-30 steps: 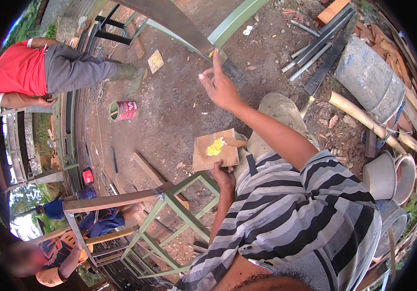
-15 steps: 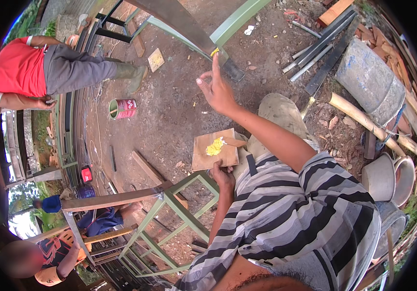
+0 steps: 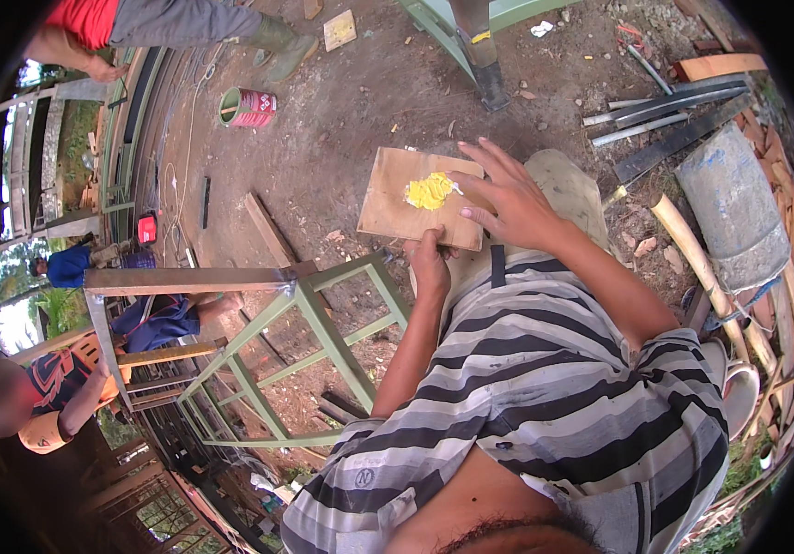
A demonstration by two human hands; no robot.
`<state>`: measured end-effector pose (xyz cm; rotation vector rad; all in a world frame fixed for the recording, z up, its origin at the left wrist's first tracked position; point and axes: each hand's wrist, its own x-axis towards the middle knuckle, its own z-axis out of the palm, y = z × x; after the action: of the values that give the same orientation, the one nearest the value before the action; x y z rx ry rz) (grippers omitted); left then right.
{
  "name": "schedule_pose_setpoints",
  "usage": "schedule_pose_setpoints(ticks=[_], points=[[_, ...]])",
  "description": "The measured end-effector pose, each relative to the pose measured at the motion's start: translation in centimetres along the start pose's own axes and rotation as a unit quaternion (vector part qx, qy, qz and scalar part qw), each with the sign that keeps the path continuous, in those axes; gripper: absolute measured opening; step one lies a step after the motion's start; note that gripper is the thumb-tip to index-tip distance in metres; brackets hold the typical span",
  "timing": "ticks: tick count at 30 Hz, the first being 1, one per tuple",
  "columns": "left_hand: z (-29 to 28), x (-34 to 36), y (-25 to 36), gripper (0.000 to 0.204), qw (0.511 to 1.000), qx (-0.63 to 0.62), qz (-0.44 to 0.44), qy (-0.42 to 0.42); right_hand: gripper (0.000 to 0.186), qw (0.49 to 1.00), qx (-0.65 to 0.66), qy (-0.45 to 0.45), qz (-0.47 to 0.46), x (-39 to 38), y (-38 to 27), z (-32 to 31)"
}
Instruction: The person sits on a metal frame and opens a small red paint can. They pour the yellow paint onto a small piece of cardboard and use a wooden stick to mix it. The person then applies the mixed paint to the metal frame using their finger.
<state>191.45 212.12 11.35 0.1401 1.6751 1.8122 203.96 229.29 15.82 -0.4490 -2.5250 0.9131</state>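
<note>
Cardboard, a brown square piece (image 3: 406, 198), is held flat above the dirt ground (image 3: 341, 120), gripped at its near edge by the closed fingers of the left hand (image 3: 430, 263). A dab of yellow putty (image 3: 430, 191) is seen on its upper face. The right hand (image 3: 508, 198) is laid over the board's right side, its fingers (image 3: 471, 177) spread open, the tips placed just beside the putty. A green metal frame (image 3: 323, 332) is seen below left of the board, and a red paint can (image 3: 249, 107) lies well apart on the ground.
</note>
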Motion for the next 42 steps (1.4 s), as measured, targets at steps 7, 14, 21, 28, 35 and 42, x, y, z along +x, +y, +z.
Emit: schedule_pose_setpoints(ticks=[7,14,21,28,35,42], points=[[1.9,-0.4,0.8,0.02,0.997,0.032,0.052,-0.036,0.054,0.999,-0.019,0.013,-0.036,0.0,-1.1,-0.4],[2.8,-1.0,1.4,0.022,0.998,0.005,0.053,-0.019,0.058,0.999,-0.039,0.012,-0.029,-1.0,-1.6,-0.7],[2.1,-0.6,1.1,0.027,0.996,0.034,0.043,-0.066,0.061,0.999,-0.034,-0.018,-0.01,-1.6,-3.0,-0.5],[-0.1,-1.5,1.3,0.037,0.995,0.08,0.047,-0.028,0.061,0.998,-0.022,-0.054,-0.028,-1.1,-4.5,0.7],[2.2,-1.2,1.0,0.032,0.996,0.042,0.059,-0.047,0.058,0.997,-0.067,-0.014,-0.033,-1.6,-3.5,-1.6],[3.6,-1.6,0.9,0.028,0.997,0.017,0.045,-0.06,0.058,0.997,-0.064,0.004,-0.042,-2.2,-2.5,-2.6]])
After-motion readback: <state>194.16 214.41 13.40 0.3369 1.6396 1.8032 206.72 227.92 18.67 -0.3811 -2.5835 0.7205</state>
